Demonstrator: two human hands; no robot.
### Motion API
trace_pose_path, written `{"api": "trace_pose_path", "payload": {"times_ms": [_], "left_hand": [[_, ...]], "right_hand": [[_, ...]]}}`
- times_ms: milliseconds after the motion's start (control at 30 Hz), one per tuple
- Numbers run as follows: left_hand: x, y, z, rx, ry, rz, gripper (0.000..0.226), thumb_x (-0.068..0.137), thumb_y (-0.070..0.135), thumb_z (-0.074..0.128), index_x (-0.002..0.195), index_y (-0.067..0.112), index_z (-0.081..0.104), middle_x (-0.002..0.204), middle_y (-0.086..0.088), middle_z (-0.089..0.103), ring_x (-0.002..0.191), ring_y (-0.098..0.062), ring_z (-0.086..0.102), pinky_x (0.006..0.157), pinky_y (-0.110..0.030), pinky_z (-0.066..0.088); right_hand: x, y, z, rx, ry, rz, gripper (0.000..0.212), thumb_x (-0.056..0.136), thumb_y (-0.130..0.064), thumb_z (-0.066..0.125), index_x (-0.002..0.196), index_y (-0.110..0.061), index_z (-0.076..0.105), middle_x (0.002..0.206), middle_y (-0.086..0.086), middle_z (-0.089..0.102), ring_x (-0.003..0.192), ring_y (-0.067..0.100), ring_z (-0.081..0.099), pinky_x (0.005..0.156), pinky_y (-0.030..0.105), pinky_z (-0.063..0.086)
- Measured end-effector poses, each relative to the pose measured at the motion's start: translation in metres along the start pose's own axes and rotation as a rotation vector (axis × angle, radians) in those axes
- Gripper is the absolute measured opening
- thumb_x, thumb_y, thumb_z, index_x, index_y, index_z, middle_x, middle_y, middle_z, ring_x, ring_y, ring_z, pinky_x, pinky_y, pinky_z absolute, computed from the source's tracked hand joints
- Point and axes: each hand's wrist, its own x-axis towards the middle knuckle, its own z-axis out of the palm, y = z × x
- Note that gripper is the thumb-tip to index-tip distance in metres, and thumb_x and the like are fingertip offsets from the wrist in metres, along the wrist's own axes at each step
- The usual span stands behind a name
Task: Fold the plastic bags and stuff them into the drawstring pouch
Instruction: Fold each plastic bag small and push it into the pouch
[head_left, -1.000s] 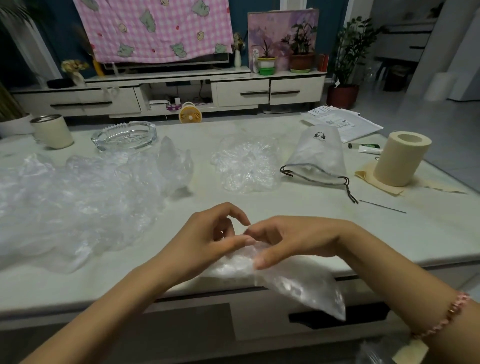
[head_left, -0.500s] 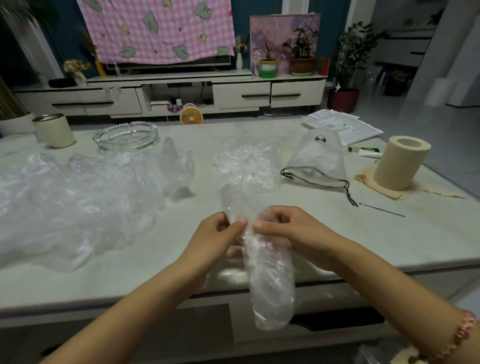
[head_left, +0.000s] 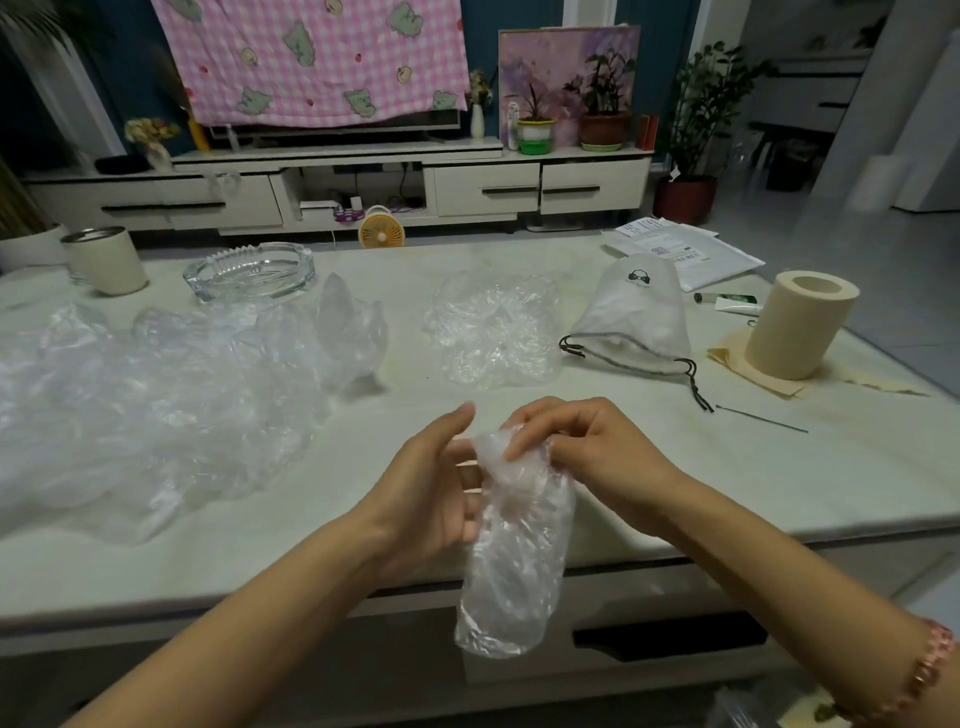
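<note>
**Bag hangs upright, pouch ahead to the right**

The plastic bag (head_left: 511, 561) hangs with its long axis vertical past the near worktop (head_left: 779, 467) edge; the right hand (head_left: 587, 452) pinches its top; the left hand (head_left: 431, 483) is slack, fingers loose against its side; the drawstring pouch (head_left: 631, 322) lies ahead, nearer the right hand, mouth towards the person; the clear film hides any folds.

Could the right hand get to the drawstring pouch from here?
Probably yes: the drawstring pouch lies beyond the right hand, bare table between them, though that hand pinches the plastic bag.
</note>
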Motion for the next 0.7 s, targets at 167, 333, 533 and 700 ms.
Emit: {"api": "trace_pose_path", "payload": {"times_ms": [167,333,533,700], "left_hand": [[-0.003,-0.003,0.000,0.064,-0.095,-0.079,0.035,0.079,0.026,0.065,0.109,0.008,0.066,0.090,-0.011,0.067,0.071,-0.021,0.066,0.065,-0.030,0.053],[-0.001,0.001,-0.005,-0.033,0.070,-0.050,0.023,0.086,0.018,0.060,0.103,0.003,0.064,0.073,-0.009,0.066,0.059,-0.019,0.062,0.054,-0.026,0.052],[0.002,0.000,-0.001,0.021,0.210,0.067,0.032,0.090,0.013,0.058,0.115,-0.006,0.060,0.091,-0.020,0.067,0.079,-0.027,0.067,0.066,-0.032,0.056],[0.001,-0.001,0.001,0.101,0.262,0.156,0.009,0.092,0.007,0.053,0.092,0.001,0.060,0.071,-0.008,0.071,0.060,-0.014,0.067,0.054,-0.022,0.054]], "right_hand": [[0.001,0.003,-0.001,-0.039,0.048,-0.023,0.050,0.076,0.022,0.041,0.068,-0.016,0.073,0.081,-0.016,0.066,0.082,0.003,0.060,0.075,0.015,0.048],[-0.011,-0.004,-0.014,-0.466,0.136,-0.284,0.052,0.066,-0.009,0.053,0.114,-0.027,0.058,0.121,-0.008,0.056,0.110,0.006,0.049,0.094,0.014,0.037],[-0.022,0.018,0.015,-1.176,-0.023,-0.799,0.041,0.077,-0.021,0.052,0.117,-0.016,0.057,0.122,0.000,0.054,0.112,0.016,0.048,0.093,0.026,0.032],[-0.019,0.018,0.011,-0.635,-0.013,-0.492,0.015,0.082,-0.017,0.061,0.093,-0.016,0.071,0.091,-0.007,0.068,0.085,0.006,0.059,0.078,0.021,0.043]]}}
